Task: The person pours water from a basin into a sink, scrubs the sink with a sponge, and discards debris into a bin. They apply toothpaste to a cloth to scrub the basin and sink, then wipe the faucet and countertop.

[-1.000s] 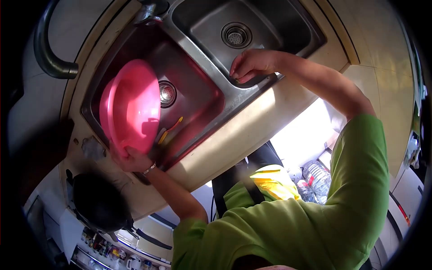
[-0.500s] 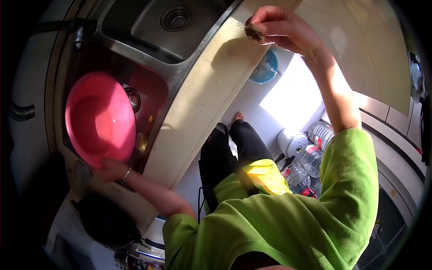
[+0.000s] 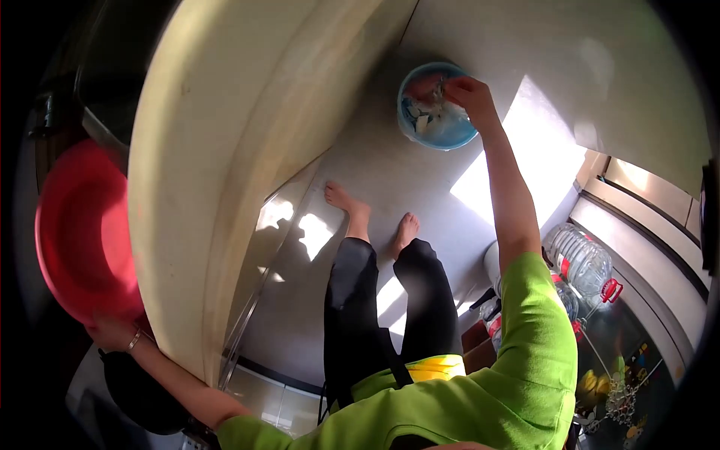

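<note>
both hands are working: the right hand [image 3: 469, 91] is reaching over the blue bin [image 3: 437, 133] on the floor, its fingers' state unclear; keeping low avoids spills, while the left hand [image 3: 112, 332] is gripping the pink basin [image 3: 75, 225].

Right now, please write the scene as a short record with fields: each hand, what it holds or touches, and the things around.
left hand: grips the lower rim of the pink basin, which stands tilted on its edge
right hand: reaches down over the blue bin on the floor; whether the fingers hold anything cannot be told
blue bin: holds pale scraps
counter: cream edge runs between the two hands
floor: bare feet, sunlit patches
near right arm: clear water bottles with red caps
</note>
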A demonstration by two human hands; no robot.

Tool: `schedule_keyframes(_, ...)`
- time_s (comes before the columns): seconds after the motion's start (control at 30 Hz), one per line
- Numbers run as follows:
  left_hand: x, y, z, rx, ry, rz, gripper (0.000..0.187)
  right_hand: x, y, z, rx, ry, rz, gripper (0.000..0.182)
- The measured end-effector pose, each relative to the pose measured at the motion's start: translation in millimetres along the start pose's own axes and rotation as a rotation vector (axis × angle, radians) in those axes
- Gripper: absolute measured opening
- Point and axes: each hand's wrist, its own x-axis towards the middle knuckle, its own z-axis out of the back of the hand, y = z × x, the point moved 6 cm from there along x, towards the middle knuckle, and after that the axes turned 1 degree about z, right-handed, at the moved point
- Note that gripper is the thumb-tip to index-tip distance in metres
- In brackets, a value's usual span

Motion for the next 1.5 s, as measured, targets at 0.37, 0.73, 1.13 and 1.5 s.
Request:
schedule_keyframes(0.37,11,1,-4,-0.219,0.019,0.011,0.026,39,-22,-3,-0.908,-0.246,0.331,0.012)
schedule_keyframes(0.73,-23,-20,-3,-0.372,0.021,0.023,0.026,33,-61,-18,-1.077,-0.395,0.449,0.014)
schedule_keyframes(1.13,-43,-29,1,-0.304,-0.016,0.07,0.032,-115,286,-140,-0.277,-0.131,0.696,0.013)
schedule_keyframes(1.5,-48,-16,0,-0.14,-0.016,0.041,0.037,21,255,-378,-1.016,0.773,0.286,0.014)
